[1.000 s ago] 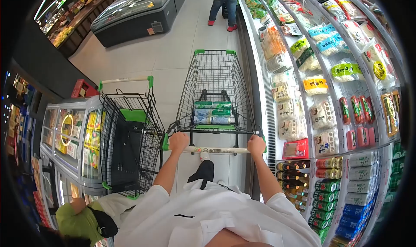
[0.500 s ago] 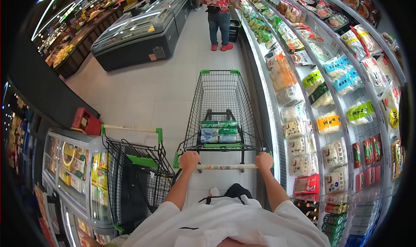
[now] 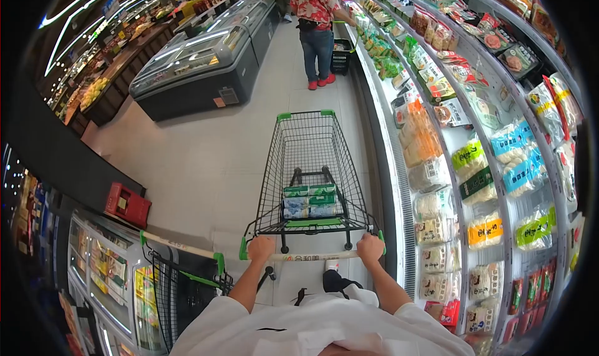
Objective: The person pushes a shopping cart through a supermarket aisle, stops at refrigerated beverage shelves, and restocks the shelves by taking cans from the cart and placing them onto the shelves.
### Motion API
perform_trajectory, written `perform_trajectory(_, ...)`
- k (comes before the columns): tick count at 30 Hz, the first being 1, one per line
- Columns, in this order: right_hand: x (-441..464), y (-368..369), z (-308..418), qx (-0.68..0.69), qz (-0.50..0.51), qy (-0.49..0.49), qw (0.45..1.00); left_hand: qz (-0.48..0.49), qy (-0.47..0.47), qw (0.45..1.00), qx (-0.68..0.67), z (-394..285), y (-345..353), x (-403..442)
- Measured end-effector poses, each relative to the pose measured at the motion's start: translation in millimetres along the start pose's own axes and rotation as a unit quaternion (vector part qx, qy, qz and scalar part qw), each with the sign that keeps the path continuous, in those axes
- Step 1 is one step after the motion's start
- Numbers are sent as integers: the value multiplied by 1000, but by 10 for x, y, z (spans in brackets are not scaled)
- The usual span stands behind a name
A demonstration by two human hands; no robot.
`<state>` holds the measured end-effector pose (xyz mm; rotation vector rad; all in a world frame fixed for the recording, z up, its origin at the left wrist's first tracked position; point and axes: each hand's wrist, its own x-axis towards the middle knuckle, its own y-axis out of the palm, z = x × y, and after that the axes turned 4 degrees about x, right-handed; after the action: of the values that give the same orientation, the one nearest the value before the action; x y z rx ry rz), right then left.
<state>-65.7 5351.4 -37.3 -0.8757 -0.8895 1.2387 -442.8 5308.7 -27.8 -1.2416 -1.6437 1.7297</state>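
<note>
Evidently, the left hand (image 3: 261, 248) and right hand (image 3: 370, 248) are both wrapped round the handle (image 3: 312, 257) of a shopping cart (image 3: 305, 222), one near each end. Green and pale packs (image 3: 310, 202) sit low in it, though the mesh hides whether they lie in the basket or on a rack beneath. Uneven pushing could swing a corner into the chilled shelves (image 3: 392, 178) on the right or the second cart (image 3: 187, 247) on the left; too much speed could drive its front into the person (image 3: 314, 9) ahead or the black basket (image 3: 340, 61) beside them.
</note>
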Motion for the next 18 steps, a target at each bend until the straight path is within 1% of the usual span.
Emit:
perform_trajectory(1,177,65,-16,-13,-9,-24,1000,30,-17,999,-8,-103,-58,136)
perform_trajectory(2,361,167,-39,-13,-16,-29,999,24,-19,999,-13,-225,-108,299)
perform_trajectory(4,744,247,-14,-3,-12,-49,999,70,-76,995,-10,-416,-250,473)
perform_trajectory(5,893,285,-16,-5,-4,-53,999,76,-83,994,-11,-478,-256,555)
perform_trajectory(7,1315,174,152,-16,31,-27,999,81,-63,995,-15,-608,-302,787)
perform_trajectory(8,1538,185,186,-16,28,-34,999,77,-65,995,-20,-702,-346,925)
perform_trajectory(10,1895,273,209,-29,51,-35,998,120,-85,988,-35,-831,-358,1151)
perform_trajectory(14,2675,431,298,-53,84,-41,994,136,-104,984,-47,-1042,-315,1634)
perform_trajectory(16,3083,491,389,-86,132,-42,987,194,-95,975,-60,-1202,-430,1864)
perform_trajectory(18,3467,577,437,-105,144,-55,982,206,-103,971,-64,-1335,-439,2045)
